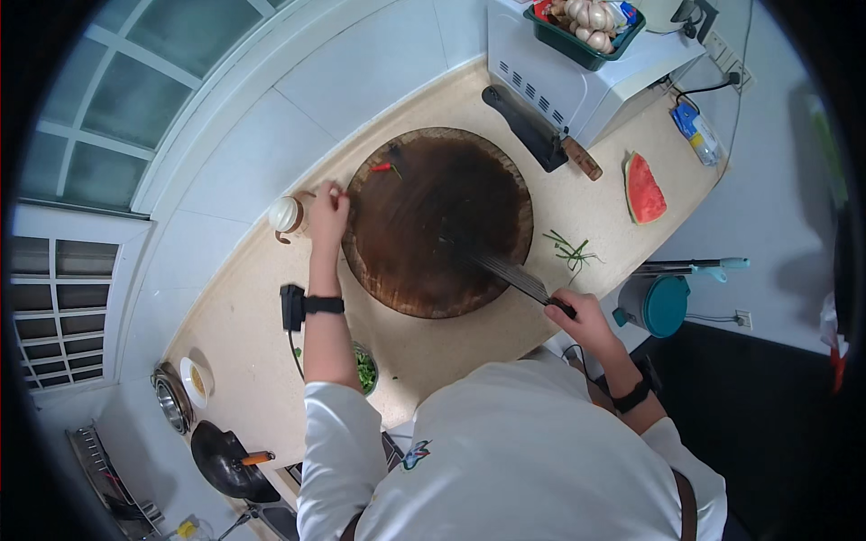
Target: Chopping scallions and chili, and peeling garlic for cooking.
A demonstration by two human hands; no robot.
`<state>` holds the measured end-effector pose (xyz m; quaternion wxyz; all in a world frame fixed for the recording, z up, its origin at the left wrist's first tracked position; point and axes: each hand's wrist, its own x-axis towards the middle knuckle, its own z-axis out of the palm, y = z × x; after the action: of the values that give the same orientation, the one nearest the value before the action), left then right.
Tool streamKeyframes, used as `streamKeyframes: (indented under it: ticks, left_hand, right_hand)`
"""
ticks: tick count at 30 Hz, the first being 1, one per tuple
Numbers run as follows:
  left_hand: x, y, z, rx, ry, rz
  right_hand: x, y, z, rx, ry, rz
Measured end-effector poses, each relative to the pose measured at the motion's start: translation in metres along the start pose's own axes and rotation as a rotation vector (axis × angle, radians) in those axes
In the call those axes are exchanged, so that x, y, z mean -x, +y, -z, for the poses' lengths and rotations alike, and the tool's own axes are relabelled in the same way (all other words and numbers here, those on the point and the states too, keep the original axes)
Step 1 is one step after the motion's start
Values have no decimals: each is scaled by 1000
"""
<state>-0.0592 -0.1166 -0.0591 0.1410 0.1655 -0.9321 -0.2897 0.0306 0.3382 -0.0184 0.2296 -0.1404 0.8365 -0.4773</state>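
A round wooden chopping block (440, 203) with a dark, worn top lies before me on the counter. My right hand (578, 318) grips the dark handle of a kitchen knife (511, 276), its blade reaching in over the block's near right edge. At the block's left edge is my left hand (329, 213), fingers curled; whether it holds something small is unclear. Just left of that hand stands a jar with a white lid (285, 214). A red chili pepper (381, 167) with a green stem rests on the block's far left part.
Green stalks (572, 250) and a watermelon slice (646, 191) lie to the right. A wooden-handled cleaver (531, 132) lies beside the white microwave (541, 74), which bears a basket of garlic (588, 61). Chopped greens (365, 370), a white bowl (194, 382) and a wok (226, 460) are at left.
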Motion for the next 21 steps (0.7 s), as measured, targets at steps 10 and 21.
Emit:
streamKeyframes:
  ticks: [10, 21]
  left_hand:
    - [-44, 13, -81, -145, -98, -200]
    - [-29, 26, -82, -352, -164, -168]
  right_hand:
    - [-8, 1, -1, -20, 14, 54]
    - [-6, 2, 3, -71, 33, 4]
